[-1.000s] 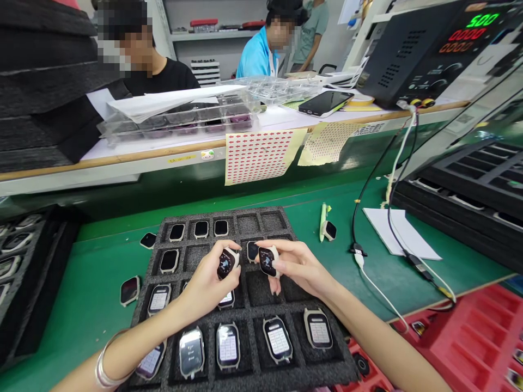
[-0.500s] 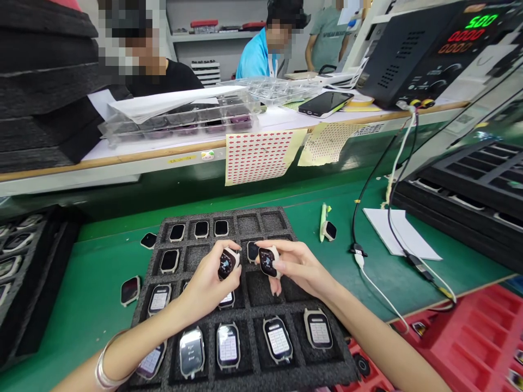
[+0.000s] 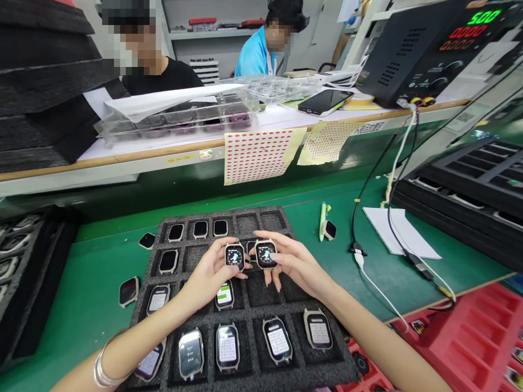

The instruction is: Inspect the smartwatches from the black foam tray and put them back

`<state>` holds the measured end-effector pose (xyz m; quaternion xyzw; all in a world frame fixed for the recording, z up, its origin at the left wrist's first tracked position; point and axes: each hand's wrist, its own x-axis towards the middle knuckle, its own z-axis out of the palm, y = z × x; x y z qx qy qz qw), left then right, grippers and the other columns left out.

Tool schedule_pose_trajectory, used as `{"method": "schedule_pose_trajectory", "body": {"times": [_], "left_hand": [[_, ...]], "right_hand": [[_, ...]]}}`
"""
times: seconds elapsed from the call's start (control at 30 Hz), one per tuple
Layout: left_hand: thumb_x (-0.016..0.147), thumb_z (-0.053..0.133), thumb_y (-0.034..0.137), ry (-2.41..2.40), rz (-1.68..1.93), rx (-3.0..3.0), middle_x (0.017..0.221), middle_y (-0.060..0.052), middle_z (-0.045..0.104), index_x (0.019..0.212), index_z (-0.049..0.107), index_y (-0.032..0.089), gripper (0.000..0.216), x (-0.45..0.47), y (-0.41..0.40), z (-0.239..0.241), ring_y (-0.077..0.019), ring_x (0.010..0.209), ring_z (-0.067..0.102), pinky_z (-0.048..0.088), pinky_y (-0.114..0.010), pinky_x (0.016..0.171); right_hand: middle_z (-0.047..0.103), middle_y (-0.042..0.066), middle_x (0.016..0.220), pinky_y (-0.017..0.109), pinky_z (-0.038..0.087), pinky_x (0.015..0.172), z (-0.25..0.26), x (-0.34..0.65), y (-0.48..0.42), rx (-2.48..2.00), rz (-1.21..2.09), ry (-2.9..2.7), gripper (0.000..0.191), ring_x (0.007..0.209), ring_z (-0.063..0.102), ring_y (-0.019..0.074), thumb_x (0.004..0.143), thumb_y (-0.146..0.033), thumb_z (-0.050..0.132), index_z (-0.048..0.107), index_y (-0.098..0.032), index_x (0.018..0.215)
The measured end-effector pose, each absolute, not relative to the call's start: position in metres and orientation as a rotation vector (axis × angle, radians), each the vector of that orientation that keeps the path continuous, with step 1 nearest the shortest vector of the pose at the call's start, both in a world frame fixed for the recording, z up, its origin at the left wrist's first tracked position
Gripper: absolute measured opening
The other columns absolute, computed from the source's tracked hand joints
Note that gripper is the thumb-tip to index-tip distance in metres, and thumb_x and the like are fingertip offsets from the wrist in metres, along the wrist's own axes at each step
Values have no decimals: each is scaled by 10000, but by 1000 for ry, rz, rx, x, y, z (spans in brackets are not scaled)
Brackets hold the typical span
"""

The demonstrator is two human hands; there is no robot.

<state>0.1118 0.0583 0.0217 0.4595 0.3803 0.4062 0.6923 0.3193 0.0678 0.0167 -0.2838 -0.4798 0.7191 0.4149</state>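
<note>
Two strapless watch bodies are held up side by side, dials lit and facing the camera: the left hand (image 3: 208, 275) pinches the left watch (image 3: 235, 256) by its case edges, and the right hand (image 3: 296, 267) grasps the right watch (image 3: 266, 253) the same way, the two almost touching. Both hover just above the middle of a black foam tray (image 3: 273, 220). Fingertips on the rims and off the glass look like the sound way to do this, as does holding the pair level so both screens read at one glance. Under the left palm a green-lit watch (image 3: 224, 294) lies in its pocket. Nearer the wrists runs a row of lit watches (image 3: 278, 340), and beyond the fingers a row of dark watches (image 3: 200, 229). Left of the hands a loose watch (image 3: 128, 291) lies on the green mat. To their right lie a pen (image 3: 322, 218) and a cable (image 3: 368, 272). Farther off, a sticker sheet (image 3: 259, 155) hangs from the bench where two co-workers (image 3: 163, 76) sit, beside a power supply (image 3: 425, 49)
</note>
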Motion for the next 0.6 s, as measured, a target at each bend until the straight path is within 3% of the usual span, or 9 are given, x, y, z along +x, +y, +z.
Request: {"method": "schedule_pose_trajectory", "body": {"times": [0.3, 0.6], "left_hand": [[786, 582, 187, 827, 906, 1048, 988, -59, 638, 1095, 508, 199, 318, 111, 59, 18, -223, 925, 649, 563, -373, 772], [798, 585, 219, 802, 872, 1089, 985, -49, 600, 1081, 480, 207, 303, 112, 58, 20, -206, 915, 632, 553, -353, 767]], "right_hand": [[608, 152, 1179, 234, 542, 423, 14, 319, 63, -747, 1700, -1247, 484, 607, 686, 164, 850, -194, 590, 465, -206, 1318], [646, 149, 1119, 229, 544, 416, 14, 317, 63, -812, 1637, -1279, 414, 575, 691, 169, 862, -253, 609, 512, -182, 1258]]}}
